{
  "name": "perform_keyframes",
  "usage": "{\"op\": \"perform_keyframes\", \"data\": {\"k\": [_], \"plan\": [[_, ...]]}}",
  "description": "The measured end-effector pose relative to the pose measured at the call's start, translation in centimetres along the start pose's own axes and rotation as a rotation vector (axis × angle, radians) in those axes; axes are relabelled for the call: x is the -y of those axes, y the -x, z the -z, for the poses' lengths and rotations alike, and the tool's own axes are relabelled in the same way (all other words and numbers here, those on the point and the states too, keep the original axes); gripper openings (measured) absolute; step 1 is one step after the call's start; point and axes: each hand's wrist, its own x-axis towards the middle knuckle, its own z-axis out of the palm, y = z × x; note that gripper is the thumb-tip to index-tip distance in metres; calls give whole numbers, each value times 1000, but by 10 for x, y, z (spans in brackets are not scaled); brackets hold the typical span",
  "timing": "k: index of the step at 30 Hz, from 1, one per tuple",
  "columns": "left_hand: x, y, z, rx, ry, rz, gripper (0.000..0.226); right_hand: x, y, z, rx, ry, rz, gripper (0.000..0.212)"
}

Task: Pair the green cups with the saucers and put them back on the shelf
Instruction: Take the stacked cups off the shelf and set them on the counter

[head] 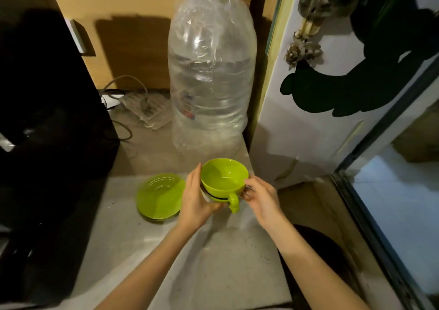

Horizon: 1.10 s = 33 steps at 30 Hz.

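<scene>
A lime-green cup (pixel 223 176) is held upright above the grey counter, its handle pointing toward me. It seems to sit nested on another cup, of which only a dark rim line and a second handle show. My left hand (pixel 196 197) wraps the left side and bottom of the cups. My right hand (pixel 260 197) pinches the right rim near the handle. A small stack of green saucers (pixel 160 197) lies flat on the counter just left of my left hand.
A large clear water bottle (pixel 211 72) with a green cap stands right behind the cups. A black appliance (pixel 47 119) fills the left side, with cables and papers (pixel 147 107) behind. A white door (pixel 320 107) stands on the right. The counter (pixel 213 262) reaches toward me.
</scene>
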Motion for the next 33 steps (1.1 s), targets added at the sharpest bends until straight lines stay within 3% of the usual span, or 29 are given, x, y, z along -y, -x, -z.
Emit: {"op": "perform_keyframes", "data": {"k": [9,22,25,28,30,33], "plan": [[22,-3,-8,16,-19,41,118,-23,-19,4,22,-2,-41,17],[33,-5,-13,26,-50,118,118,-29,-31,3,63,21,-88,21],[31,-5,-6,77,-51,131,118,-24,-31,3,81,30,-135,20],[27,-7,15,213,-36,191,117,-21,-28,-2,49,214,-151,17],[22,-11,29,284,-11,246,99,-17,-27,1,-63,363,-1,22],[14,-10,58,110,68,246,57,-10,-12,-14,-83,683,419,27]]}}
